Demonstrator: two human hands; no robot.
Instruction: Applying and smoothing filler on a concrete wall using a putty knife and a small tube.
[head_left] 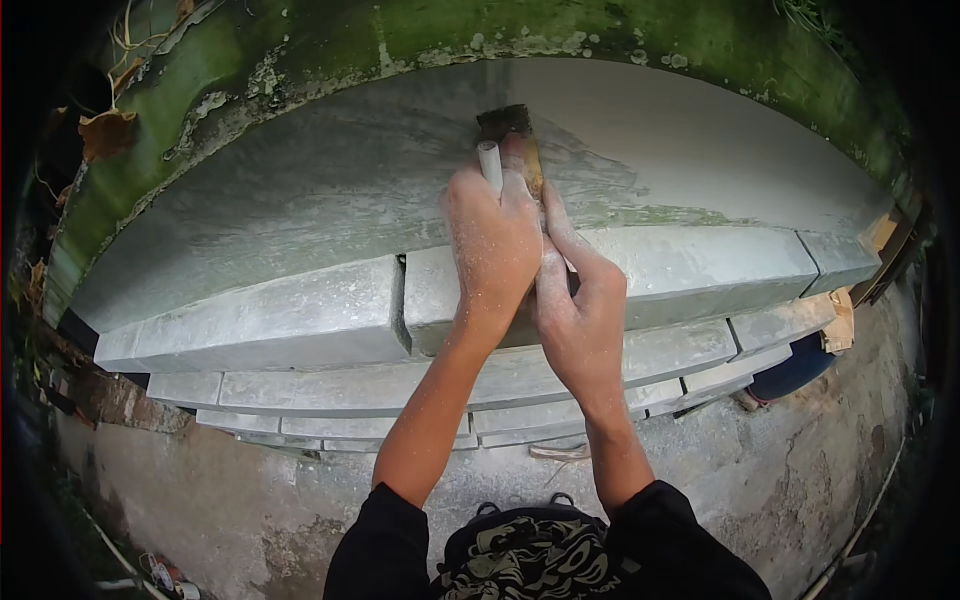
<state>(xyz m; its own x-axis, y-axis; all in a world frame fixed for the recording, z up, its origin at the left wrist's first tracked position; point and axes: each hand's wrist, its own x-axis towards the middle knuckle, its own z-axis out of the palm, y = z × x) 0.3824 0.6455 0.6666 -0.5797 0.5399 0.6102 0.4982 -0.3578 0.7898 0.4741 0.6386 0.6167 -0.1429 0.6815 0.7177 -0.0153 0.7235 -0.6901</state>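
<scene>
My left hand (495, 230), dusted with pale powder, is closed round a scraper-like tool with a dark flat end (505, 120), a yellowish body and a short white cylinder (489, 165) sticking up. My right hand (585, 295), just below and to the right, is also closed on the tool, one finger reaching up along its body. The dark end rests on a grey, streaked wall slab (350, 190) beside a smoother, paler patch (700, 140). Much of the tool is hidden by my fingers.
Stepped light-grey blocks (700, 260) run below the slab. A green, weathered band (200, 110) arches above, with dry leaves (105, 130) at left. A dark rounded object (785, 375) and cardboard (838, 320) lie at right. Rough concrete ground (750, 470) spreads below.
</scene>
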